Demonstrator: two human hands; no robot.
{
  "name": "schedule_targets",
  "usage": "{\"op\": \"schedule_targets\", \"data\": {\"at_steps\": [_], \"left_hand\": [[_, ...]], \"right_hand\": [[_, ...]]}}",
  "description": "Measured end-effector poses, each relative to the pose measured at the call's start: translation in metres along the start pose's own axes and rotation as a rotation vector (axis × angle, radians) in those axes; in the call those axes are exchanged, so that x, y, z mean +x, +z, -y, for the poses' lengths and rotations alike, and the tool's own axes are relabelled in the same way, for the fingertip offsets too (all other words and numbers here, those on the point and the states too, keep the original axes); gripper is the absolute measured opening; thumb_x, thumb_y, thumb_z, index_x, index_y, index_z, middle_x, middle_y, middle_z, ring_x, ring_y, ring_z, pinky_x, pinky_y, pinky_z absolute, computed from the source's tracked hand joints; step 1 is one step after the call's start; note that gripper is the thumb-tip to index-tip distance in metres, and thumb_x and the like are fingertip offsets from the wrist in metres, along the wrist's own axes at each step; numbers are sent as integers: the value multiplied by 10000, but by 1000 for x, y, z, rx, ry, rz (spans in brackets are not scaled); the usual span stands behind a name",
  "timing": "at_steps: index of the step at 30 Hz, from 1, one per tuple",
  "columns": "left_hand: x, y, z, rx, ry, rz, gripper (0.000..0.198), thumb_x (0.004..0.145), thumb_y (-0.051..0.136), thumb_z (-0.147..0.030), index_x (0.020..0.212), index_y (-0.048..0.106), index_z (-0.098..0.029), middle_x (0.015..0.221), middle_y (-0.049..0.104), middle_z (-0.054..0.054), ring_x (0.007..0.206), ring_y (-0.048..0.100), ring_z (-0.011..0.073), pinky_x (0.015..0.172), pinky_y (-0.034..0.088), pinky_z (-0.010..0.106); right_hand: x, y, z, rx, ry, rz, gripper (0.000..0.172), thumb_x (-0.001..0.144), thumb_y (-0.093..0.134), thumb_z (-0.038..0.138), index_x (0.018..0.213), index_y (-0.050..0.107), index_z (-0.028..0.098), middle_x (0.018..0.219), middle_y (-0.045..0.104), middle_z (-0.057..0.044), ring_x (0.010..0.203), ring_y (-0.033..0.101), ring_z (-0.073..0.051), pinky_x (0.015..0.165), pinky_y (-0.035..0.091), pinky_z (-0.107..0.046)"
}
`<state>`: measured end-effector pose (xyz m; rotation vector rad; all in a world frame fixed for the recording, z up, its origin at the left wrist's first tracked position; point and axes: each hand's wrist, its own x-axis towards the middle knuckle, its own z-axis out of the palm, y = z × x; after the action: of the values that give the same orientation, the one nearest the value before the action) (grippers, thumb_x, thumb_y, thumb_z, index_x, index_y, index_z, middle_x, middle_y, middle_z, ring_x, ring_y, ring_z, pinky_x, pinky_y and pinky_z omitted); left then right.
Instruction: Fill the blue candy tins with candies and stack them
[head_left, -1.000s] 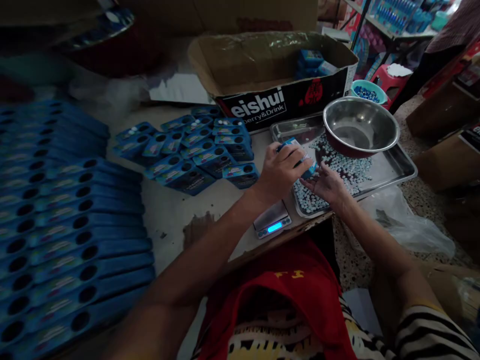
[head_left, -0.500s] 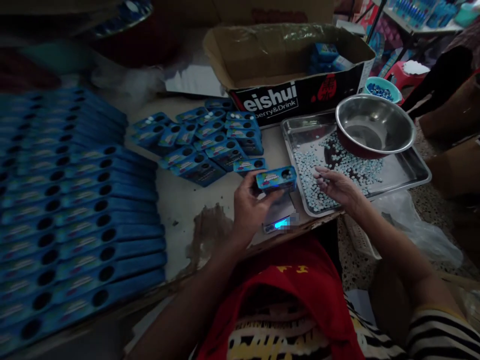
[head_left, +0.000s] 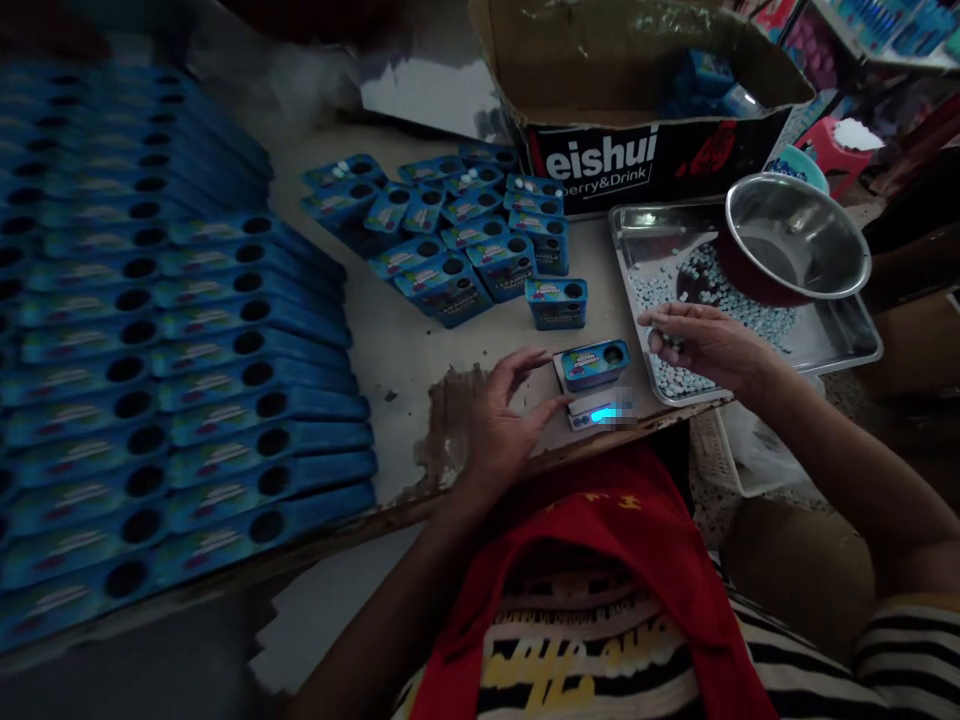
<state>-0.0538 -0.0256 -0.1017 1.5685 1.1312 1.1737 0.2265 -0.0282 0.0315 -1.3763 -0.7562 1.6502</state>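
One black-fronted cardboard carton (head_left: 596,190) at the back of the table (head_left: 409,360), one shiny rectangular metal tray (head_left: 821,330) nearer, one round steel bowl (head_left: 799,235) covering its far right part! The left hand (head_left: 514,415), spread and empty, frames one small scale (head_left: 581,415) bearing a single blue box (head_left: 592,366); the right hand (head_left: 716,345) half-curls over tiny pale pellets (head_left: 679,382), its grip unclear.
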Motion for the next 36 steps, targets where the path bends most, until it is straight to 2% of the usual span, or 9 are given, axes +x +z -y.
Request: {"op": "schedule_targets", "data": {"at_steps": [2, 4, 6, 8, 13, 18, 22, 29, 36], "left_hand": [[-8, -26, -4, 79, -7, -25, 507, 872, 922, -392, 1323, 734, -258, 1305, 806, 82, 1250, 794, 293, 1204, 618, 538], [-15, -48, -8, 128, -36, -69, 437, 892, 911, -367, 1290, 754, -276, 1253, 819, 68, 1207, 802, 294, 1192, 630, 557], [-22, -63, -11, 129, -69, -106, 446, 895, 921, -386, 1297, 751, -296, 1236, 817, 56, 1205, 797, 294, 1193, 634, 567], [-26, -68, -12, 105, -79, -122, 515, 885, 935, -391, 1348, 725, -302, 1269, 800, 53, 1241, 785, 289, 1213, 629, 561], [-30, -60, -8, 72, -37, -76, 578, 903, 910, -360, 1418, 656, -295, 1331, 769, 80, 1252, 792, 281, 1211, 639, 535], [-29, -52, -13, 68, -51, -63, 569, 903, 872, -325, 1419, 634, -284, 1277, 787, 75, 1213, 806, 269, 1158, 669, 508], [-27, -47, -18, 93, -44, -29, 553, 905, 870, -301, 1410, 646, -286, 1220, 797, 64, 1176, 816, 266, 1128, 685, 491], [-28, -36, -18, 139, -78, -10, 557, 896, 873, -272, 1411, 659, -276, 1224, 804, 61, 1175, 815, 259, 1099, 684, 490], [-11, -18, -24, 212, 72, -5, 640, 877, 976, -357, 1424, 662, -253, 1327, 794, 83, 1267, 786, 283, 1158, 636, 481]], "right_hand": [[-6, 0, 7, -14, 10, -48, 44, 980, 798, 120, 1018, 813, 135, 819, 762, -39, 679, 651, -94, 621, 577, -177], [-8, -2, 12, 2, 33, -102, 134, 964, 745, 43, 1051, 801, 128, 863, 768, -53, 734, 677, -107, 651, 605, -186], [-6, -4, 15, 25, 51, -154, 232, 928, 687, -33, 1066, 790, 122, 874, 766, -54, 743, 679, -108, 636, 610, -177], [-3, -7, 16, 30, 56, -186, 264, 905, 667, -64, 1051, 785, 122, 856, 759, -48, 709, 664, -100, 590, 591, -159], [3, -10, 13, -44, 5, -167, 93, 929, 810, 62, 1004, 794, 114, 801, 745, -48, 607, 598, -75, 485, 490, -147], [2, -6, 12, -150, -35, -77, 100, 931, 886, 171, 969, 803, 130, 740, 729, -30, 567, 566, -72, 447, 401, -177], [1, 4, 16, -254, -42, 24, 161, 960, 915, 256, 933, 785, 166, 717, 707, -6, 563, 565, -76, 481, 416, -196], [11, 14, 18, -318, -50, 161, 306, 931, 966, 376, 855, 741, 183, 610, 606, 36, 506, 461, -61, 429, 316, -196], [15, 18, 14, -336, -76, 200, 402, 928, 953, 489, 801, 713, 192, 584, 569, 44, 511, 431, -64, 438, 299, -197]]}}
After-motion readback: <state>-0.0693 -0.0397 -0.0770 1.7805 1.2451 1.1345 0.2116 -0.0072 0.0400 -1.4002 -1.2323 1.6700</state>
